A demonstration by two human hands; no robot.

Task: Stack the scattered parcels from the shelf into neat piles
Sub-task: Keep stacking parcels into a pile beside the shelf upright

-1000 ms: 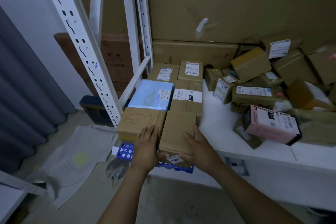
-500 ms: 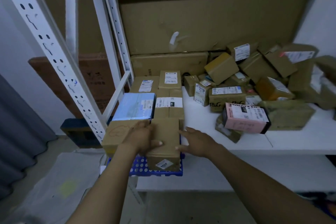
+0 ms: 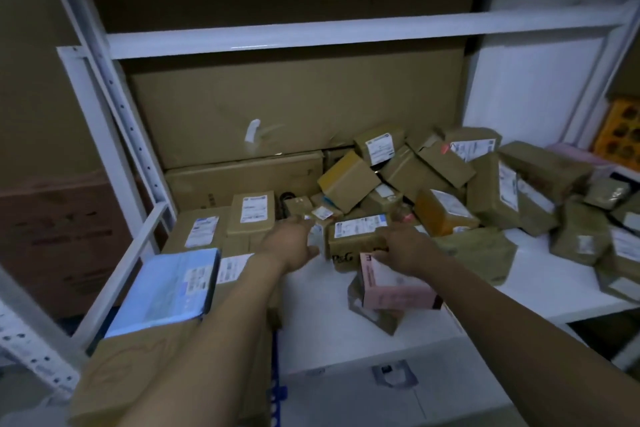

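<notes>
Flat brown parcels (image 3: 252, 215) and a blue parcel (image 3: 166, 291) lie in tidy rows on the left of the white shelf (image 3: 311, 329). A loose heap of brown parcels (image 3: 485, 191) fills the right side. At the heap's front edge sits a brown P&G box (image 3: 356, 236), with a pink box (image 3: 394, 291) leaning in front of it. My left hand (image 3: 294, 243) reaches to the left side of the P&G box, fingers spread, holding nothing. My right hand (image 3: 405, 246) lies against that box's right side, above the pink box; its grip is hidden.
A large cardboard sheet (image 3: 294, 107) lines the back of the shelf. White perforated uprights (image 3: 117, 104) stand at the left. A blue plastic crate (image 3: 277, 392) shows under the near brown parcel (image 3: 138, 367). A yellow crate (image 3: 620, 135) is at the far right.
Both hands have let go of the brown parcel at the front left and moved forward and right to the P&G box. The view has swung right and up.
</notes>
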